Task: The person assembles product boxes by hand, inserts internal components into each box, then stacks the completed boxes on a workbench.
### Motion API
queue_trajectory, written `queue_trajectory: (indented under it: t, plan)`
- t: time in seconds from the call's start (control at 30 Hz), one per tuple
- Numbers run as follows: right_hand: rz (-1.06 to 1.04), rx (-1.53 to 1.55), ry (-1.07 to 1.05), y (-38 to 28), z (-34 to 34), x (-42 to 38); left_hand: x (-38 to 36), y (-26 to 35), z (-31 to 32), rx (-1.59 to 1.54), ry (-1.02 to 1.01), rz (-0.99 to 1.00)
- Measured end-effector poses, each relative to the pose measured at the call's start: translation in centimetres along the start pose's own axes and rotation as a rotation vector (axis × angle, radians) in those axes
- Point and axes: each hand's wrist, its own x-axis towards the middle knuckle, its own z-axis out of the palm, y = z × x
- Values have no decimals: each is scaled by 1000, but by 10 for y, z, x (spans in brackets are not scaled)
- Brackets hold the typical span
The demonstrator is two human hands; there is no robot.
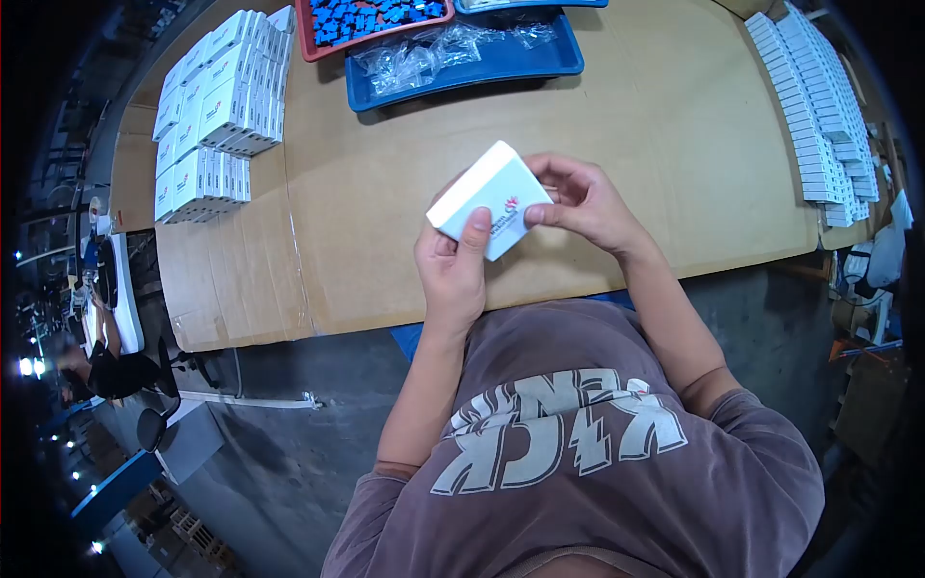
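Observation:
A small white cardboard box [501, 181] with a red logo and dark print is held tilted above the table, near its front edge. My left hand [457, 260] is closed on the box's lower left side, its thumb lying across the printed face. On the right side, my right hand [581, 204] pinches the box near a corner, thumb on the face and fingers behind. The fingers behind the box are partly hidden. Whether the box's far end is sealed cannot be seen.
Stacks of similar white boxes [217, 101] stand at the table's left; more stacked boxes [809, 116] are at the right. A blue tray [472, 91] holds clear plastic bags, and a red tray [306, 34] holds blue pieces. Brown cardboard [674, 144] covers the table. Another person [116, 371] is far left.

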Motion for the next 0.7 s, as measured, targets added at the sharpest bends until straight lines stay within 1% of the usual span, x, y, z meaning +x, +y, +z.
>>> queue_trajectory:
  t: [0.03, 0.07, 0.17, 0.2, 0.27, 0.33, 0.43, 0.47, 0.57, 0.6, 0.7]
  plan:
    - [44, -67, -64, 3, -3, -1, -1, -2, -4, 8, 7, 3]
    - [62, -41, -20, 7, -1, -3, -1, -2, -8, 16, 13, 5]
    - [2, 107, 60, 8, 1, -4, 1, 1, -6, 45, 13, 32]
    - [-55, 124, 96, 7, 3, -2, 3, 3, -4, 57, 10, 45]
    - [-172, 159, 170, 0, 6, 2, 9, 4, 0, 101, 11, 165]
    - [-163, 27, 188, -12, 7, 2, 13, 2, -1, 154, 3, 268]
    - [-158, -103, 190, -13, 10, -1, 11, 13, -6, 410, -154, 242]
    - [-159, -135, 183, -12, 12, -2, 9, 18, -5, 465, -211, 196]
    - [-101, 27, 145, -5, 13, -4, 7, 13, -7, 317, -184, 64]
    - [-94, 147, 134, -3, 12, -2, 6, 10, -6, 262, -147, 82]
    - [-73, 68, 90, -13, 10, -4, 7, 5, -7, 183, -169, 197]
